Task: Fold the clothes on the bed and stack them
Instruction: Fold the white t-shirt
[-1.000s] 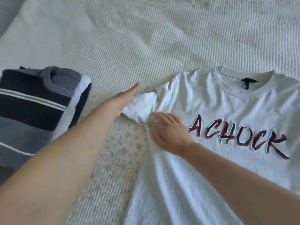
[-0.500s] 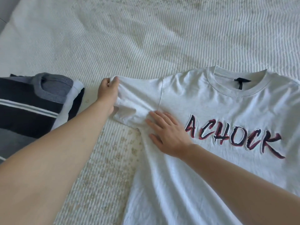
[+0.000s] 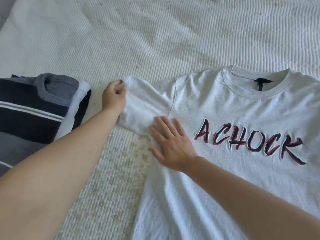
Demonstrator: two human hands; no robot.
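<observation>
White shirt [image 3: 233,108] on the bed [image 3: 155,40] says "ACHOCK".
The left hand [image 3: 113,96] pinches the sleeve [image 3: 145,108]; the right hand [image 3: 173,144] lies flat and open, holding nothing, beside a folded pile [image 3: 34,115].

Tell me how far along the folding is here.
Done: a striped sweater lies folded at the left. In hand: the white T-shirt lies spread flat; the left hand grips its sleeve, the right hand presses it down. Left: folding and stacking it.
</observation>
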